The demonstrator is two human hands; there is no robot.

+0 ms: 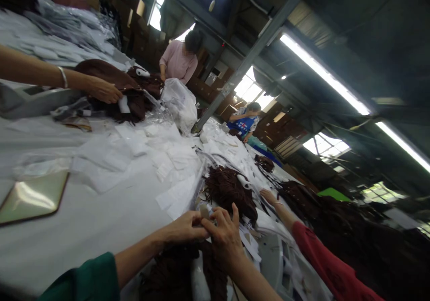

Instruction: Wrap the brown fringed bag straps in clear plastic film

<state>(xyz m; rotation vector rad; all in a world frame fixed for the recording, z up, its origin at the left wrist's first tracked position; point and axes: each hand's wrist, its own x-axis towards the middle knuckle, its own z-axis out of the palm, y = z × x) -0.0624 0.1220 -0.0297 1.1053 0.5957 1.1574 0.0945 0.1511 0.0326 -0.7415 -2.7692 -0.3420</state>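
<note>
- No wording, brand or number can be read anywhere.
- Blue apron (242, 124) on a co-worker, far beyond the hands: white and red marks on its front, too small and blurred to make out.
- Pale piece (204, 210) at the fingertips of the left hand (184, 227), beside the right hand (224, 234): any print is illegible.
- White sheets (178, 198) on the tabletop (110, 220), beyond and left of the hands: no lettering distinguishable.

Dark brown material (174, 276), white wrapping (200, 277)
</note>
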